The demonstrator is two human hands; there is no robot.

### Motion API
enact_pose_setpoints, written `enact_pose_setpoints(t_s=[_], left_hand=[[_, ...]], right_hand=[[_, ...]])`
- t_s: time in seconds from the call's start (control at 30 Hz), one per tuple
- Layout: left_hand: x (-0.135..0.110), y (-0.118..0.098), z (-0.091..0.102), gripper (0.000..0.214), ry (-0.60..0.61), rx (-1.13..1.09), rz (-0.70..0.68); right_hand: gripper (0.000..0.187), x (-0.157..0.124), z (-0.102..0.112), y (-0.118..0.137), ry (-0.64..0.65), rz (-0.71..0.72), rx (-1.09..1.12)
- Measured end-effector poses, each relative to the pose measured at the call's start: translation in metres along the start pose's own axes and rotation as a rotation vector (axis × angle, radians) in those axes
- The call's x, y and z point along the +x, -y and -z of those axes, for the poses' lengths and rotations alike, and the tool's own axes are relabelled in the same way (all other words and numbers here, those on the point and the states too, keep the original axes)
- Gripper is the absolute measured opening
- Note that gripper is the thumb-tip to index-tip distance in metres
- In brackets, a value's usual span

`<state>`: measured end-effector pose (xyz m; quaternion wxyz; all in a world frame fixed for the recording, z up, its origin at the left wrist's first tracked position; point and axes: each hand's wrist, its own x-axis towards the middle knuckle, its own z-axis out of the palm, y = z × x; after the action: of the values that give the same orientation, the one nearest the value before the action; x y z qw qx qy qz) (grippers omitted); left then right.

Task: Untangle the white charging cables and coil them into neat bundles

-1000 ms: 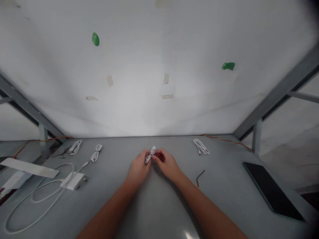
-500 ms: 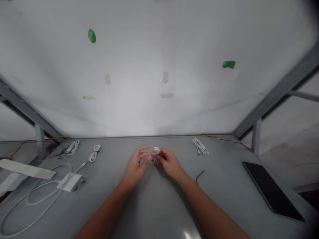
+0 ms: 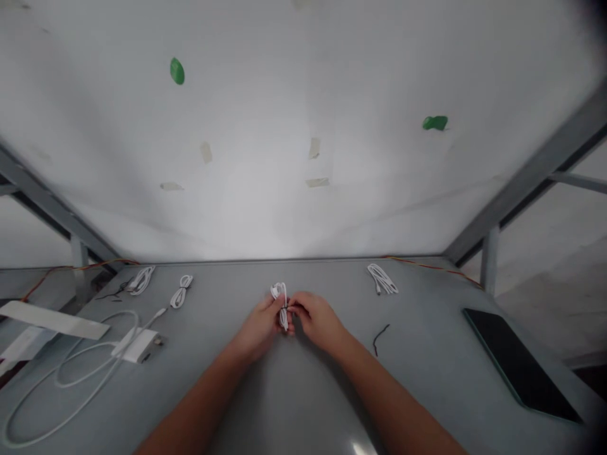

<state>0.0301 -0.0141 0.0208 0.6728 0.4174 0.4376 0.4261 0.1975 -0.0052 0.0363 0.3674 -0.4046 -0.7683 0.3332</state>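
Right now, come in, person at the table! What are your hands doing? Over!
Left hand gripping coiled white cable. Right hand pinching its middle. Short dark wire lying off to the right, apart from both hands.

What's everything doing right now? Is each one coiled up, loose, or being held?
white cable bundle, folded, held up
left hand, gripping the bundle
right hand, fingers at the bundle's middle
right white cable coil, coiled, lying down
left white cable coil, coiled, lying down
far-left white cable coil, coiled, lying down
long white cable, loose in big loops
white adapter, lying down
black tablet, flat, screen dark
short dark wire, loose, curved
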Motion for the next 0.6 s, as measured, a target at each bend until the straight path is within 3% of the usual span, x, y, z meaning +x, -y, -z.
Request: enact_pose_setpoints(t_s=[0.07, 0.2, 0.33, 0.4, 0.47, 0.53, 0.6], left_hand=[[-0.001, 0.000, -0.002, 0.049, 0.022, -0.141, 0.105], [-0.005, -0.005, -0.002, 0.045, 0.027, -0.195, 0.255], [-0.006, -0.013, 0.005, 0.037, 0.040, -0.249, 0.359], [-0.008, -0.017, 0.010, 0.038, -0.011, -0.228, 0.233], [-0.011, -0.021, 0.013, 0.050, -0.094, -0.103, -0.053], [-0.015, -0.024, 0.015, 0.059, -0.105, 0.172, -0.344], [-0.018, -0.023, 0.014, 0.065, -0.019, 0.535, -0.515]], right_hand=[[0.022, 0.000, 0.001, 0.000, 0.038, 0.019, -0.057], [0.028, -0.001, 0.004, -0.001, 0.101, 0.064, -0.155], [0.034, -0.001, 0.004, -0.005, 0.064, 0.086, -0.249], [0.027, -0.001, 0.005, -0.008, 0.006, 0.043, -0.235], [0.018, 0.000, 0.006, -0.011, -0.035, -0.037, -0.143], [0.016, 0.001, 0.007, -0.013, -0.042, -0.132, 0.044], [0.017, 0.003, 0.006, -0.014, -0.033, -0.208, 0.289]])
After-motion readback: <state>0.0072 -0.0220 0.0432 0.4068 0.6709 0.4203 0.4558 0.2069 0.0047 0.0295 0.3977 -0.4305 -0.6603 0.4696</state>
